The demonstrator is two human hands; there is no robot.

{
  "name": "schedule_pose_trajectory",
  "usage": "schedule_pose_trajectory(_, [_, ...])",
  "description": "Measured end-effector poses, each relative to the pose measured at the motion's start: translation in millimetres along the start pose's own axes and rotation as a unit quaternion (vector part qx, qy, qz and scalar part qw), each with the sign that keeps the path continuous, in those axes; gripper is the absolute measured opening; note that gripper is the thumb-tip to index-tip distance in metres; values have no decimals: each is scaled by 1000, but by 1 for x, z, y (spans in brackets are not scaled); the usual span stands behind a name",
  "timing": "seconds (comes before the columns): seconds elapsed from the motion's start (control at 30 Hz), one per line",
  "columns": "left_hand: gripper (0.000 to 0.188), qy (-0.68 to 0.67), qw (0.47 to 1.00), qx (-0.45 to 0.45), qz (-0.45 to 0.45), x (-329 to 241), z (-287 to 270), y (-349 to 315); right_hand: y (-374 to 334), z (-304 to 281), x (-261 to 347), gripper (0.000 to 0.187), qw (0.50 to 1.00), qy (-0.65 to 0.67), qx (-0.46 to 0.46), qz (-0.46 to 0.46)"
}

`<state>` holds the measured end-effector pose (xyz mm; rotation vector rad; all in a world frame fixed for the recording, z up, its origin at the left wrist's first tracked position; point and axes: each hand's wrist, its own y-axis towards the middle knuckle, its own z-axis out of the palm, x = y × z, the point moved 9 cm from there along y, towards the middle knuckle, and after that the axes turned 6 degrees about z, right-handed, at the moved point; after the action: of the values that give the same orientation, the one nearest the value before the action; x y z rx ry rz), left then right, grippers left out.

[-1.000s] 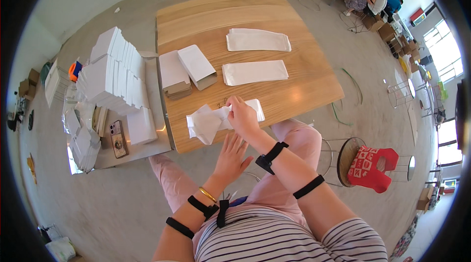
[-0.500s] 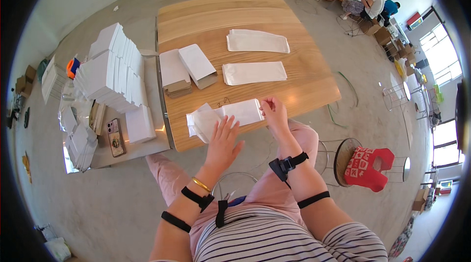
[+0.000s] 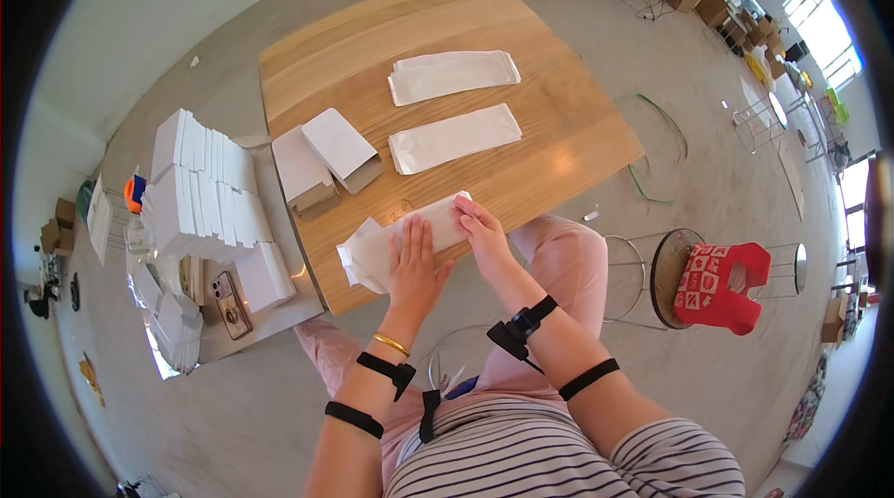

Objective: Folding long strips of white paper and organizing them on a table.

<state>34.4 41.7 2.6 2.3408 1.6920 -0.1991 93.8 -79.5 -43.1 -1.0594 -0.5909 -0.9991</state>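
Observation:
A long white packet (image 3: 435, 216), which looks like a slim box in a thin white wrapper, lies slantwise at the table's near edge. My left hand (image 3: 415, 270) rests on its left part with fingers stretched out flat. At the right end, my right hand (image 3: 483, 231) has its fingers bent over the packet, gripping its edge. The wrapper's loose left end (image 3: 358, 260) is crumpled and spread out. Beyond my hands lie two stacks of flat white sleeves, a nearer stack (image 3: 456, 138) and a farther stack (image 3: 454, 77).
White cartons (image 3: 341, 148) lie on the wooden table (image 3: 549, 88), left of the sleeves. A lower side table on the left bears a tall stack of white boxes (image 3: 200, 186) and a phone (image 3: 230, 304). A red bag (image 3: 722, 286) sits on a stool at right. People sit far off.
My view has shifted, and the packet now slants more. My right hand has gone from pinching the packet's right end to folding its fingers over it. My left hand stays flat on it.

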Motion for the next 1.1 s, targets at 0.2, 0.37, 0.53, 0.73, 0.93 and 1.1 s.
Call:
schedule_pose_trajectory(0.2, [84, 10, 1000, -2, -4, 0, -2, -2, -1, -4, 10, 37, 999, 28, 23, 6])
schedule_pose_trajectory(0.37, [84, 18, 1000, -10, 0, -4, -10, -6, 2, -29, 33, 29, 1000, -7, -2, -19])
schedule_pose_trajectory(0.53, [83, 7, 999, -25, -36, 3, -21, -16, -21, -15, 75, 34, 824, -519, -49, -221])
schedule_pose_trajectory(0.73, [84, 27, 998, -8, -60, 14, -17, -30, -27, 10, 47, 66, 647, -713, -56, -265])
schedule_pose_trajectory(0.93, [82, 3, 998, -3, -60, 15, -16, -29, -24, 13, 40, 69, 638, -728, -56, -245])
schedule_pose_trajectory(1.1, [82, 6, 998, -13, -63, 16, -16, -29, -22, 17, 40, 68, 633, -731, -50, -250])
